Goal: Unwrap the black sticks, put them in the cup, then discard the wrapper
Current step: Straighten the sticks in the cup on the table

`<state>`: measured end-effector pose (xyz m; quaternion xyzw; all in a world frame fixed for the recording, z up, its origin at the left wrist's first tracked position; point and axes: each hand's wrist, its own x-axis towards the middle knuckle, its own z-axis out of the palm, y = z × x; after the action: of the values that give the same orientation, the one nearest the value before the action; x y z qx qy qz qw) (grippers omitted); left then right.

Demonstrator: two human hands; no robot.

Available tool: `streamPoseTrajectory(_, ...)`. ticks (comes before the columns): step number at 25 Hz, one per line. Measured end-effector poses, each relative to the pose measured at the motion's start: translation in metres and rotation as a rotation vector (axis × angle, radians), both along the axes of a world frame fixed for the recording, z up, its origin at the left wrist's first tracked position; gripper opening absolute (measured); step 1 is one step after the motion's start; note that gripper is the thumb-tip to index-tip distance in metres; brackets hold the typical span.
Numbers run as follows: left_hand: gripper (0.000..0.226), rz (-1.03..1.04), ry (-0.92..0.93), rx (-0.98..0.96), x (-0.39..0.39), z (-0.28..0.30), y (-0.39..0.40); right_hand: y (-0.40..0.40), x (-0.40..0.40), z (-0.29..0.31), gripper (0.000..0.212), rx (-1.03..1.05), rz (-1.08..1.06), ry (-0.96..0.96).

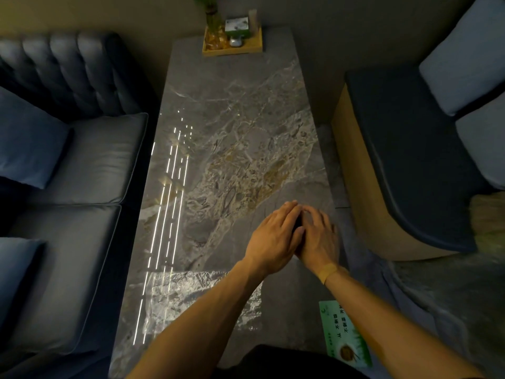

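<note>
Two bare forearms reach in from the near edge over the long grey marble-veined tabletop (240, 127). Dark blue leather sofa (68, 165) along the left side; a bench with a dark cushion (404, 149) on the right. Green printed card (345, 333) lies flat on the near right corner. Wooden tray (232, 49) with small items at the far end — well apart from the hands. Left hand (273, 239) and right hand (318, 236) are pressed together, palms closed around a small dark object (297, 223) — only a sliver shows, probably the black sticks. A tan plaster (328, 272) sits on the right wrist.
</note>
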<state>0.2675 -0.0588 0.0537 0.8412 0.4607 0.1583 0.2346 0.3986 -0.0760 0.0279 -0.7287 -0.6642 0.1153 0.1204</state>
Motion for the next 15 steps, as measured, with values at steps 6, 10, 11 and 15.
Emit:
streamPoseTrajectory(6,0.056,-0.008,0.071,0.052,-0.002,-0.002,0.002,0.004,0.002,0.000,0.067,-0.029,0.031,-0.059)
streamPoseTrajectory(10,0.061,0.011,0.040,0.002,-0.004,-0.001,0.000,0.004,0.006,0.005,0.073,-0.101,0.079,-0.018)
streamPoseTrajectory(11,0.067,0.038,0.018,-0.015,-0.006,0.000,0.000,0.004,0.008,0.007,0.080,-0.141,0.098,0.008)
streamPoseTrajectory(15,0.086,0.143,-0.058,-0.059,-0.025,0.001,-0.002,-0.003,0.021,0.012,0.113,-0.235,0.095,0.141)
